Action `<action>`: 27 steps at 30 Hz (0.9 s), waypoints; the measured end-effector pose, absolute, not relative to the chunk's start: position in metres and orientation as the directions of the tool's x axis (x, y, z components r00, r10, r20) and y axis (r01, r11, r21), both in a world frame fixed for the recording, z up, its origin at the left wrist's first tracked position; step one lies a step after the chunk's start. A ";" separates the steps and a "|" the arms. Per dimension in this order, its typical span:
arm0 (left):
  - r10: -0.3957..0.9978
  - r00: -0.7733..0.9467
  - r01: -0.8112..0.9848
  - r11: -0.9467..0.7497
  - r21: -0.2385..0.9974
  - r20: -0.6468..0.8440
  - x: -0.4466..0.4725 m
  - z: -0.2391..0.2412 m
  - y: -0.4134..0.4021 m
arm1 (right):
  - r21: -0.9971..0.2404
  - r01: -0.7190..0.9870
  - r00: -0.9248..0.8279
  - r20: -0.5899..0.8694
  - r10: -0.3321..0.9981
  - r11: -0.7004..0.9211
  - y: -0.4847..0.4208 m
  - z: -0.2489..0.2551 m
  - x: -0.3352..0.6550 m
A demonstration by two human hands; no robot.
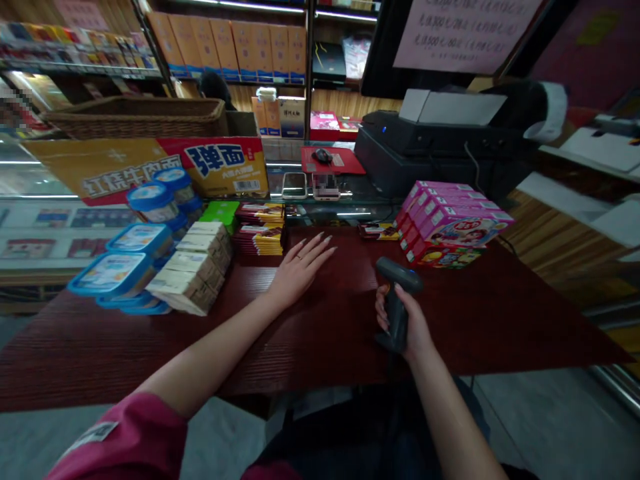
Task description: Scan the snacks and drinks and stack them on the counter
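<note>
My right hand (417, 323) is wrapped round the handle of a dark grey barcode scanner (397, 317), held above the front of the dark red wooden table (330, 333). Palm down, with fingers stretched out, my left hand (300, 270) rests on the table and holds nothing. Just left of its fingers are stacks of yellow and dark red flat packets (260, 240). A few similar packets (380, 231) lie farther right, beside a stack of pink and red boxes (450, 220).
On the left stand blue-lidded plastic tubs (120, 270), pale brown packs (193, 270) and a green pack (220, 213). Behind are an instant-noodle carton (215, 163), a wicker basket (140, 117), two phones (295, 185), a mouse (321, 156) and a black machine (425, 157).
</note>
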State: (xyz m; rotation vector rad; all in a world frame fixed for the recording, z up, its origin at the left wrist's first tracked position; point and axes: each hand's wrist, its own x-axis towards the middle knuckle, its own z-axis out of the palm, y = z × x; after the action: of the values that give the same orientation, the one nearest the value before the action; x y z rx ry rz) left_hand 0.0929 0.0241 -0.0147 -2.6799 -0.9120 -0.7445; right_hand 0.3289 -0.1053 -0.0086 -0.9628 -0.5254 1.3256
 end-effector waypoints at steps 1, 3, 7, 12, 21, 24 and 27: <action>0.545 0.631 0.665 -0.747 -0.023 0.553 0.076 -0.014 0.020 | -0.832 -0.553 0.207 -0.172 0.963 -0.030 -0.104 -0.008 0.327; 0.625 0.483 0.763 -0.645 0.056 0.612 0.048 -0.013 0.018 | -0.838 -0.546 0.198 -0.133 0.971 -0.003 -0.100 -0.006 0.322; 0.725 0.181 0.842 -0.464 0.276 0.665 0.016 -0.019 0.032 | -0.829 -0.558 0.126 -0.109 0.986 -0.020 -0.086 -0.005 0.307; 0.767 0.116 0.828 -0.425 0.365 0.631 -0.002 -0.027 0.054 | -0.850 -0.501 0.006 -0.194 0.981 -0.165 -0.075 -0.006 0.291; 0.731 0.212 0.635 -0.608 0.477 0.649 0.001 -0.008 0.041 | -0.879 -0.454 -0.016 -0.154 0.988 -0.144 -0.076 -0.002 0.293; 0.795 0.154 0.451 -0.585 0.675 0.586 0.022 -0.015 0.032 | -0.890 -0.434 -0.048 -0.132 0.990 -0.139 -0.082 -0.001 0.290; 0.895 0.171 0.221 -0.442 0.869 0.411 0.048 -0.029 0.028 | -0.899 -0.401 -0.144 -0.126 0.981 -0.174 -0.092 0.000 0.286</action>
State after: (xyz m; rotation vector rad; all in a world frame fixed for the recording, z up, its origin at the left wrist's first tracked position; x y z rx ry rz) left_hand 0.0477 0.0277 -0.0295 -2.7950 -1.6531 -2.0317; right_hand 0.2860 -0.0924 0.0003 -0.9353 -0.8881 1.5773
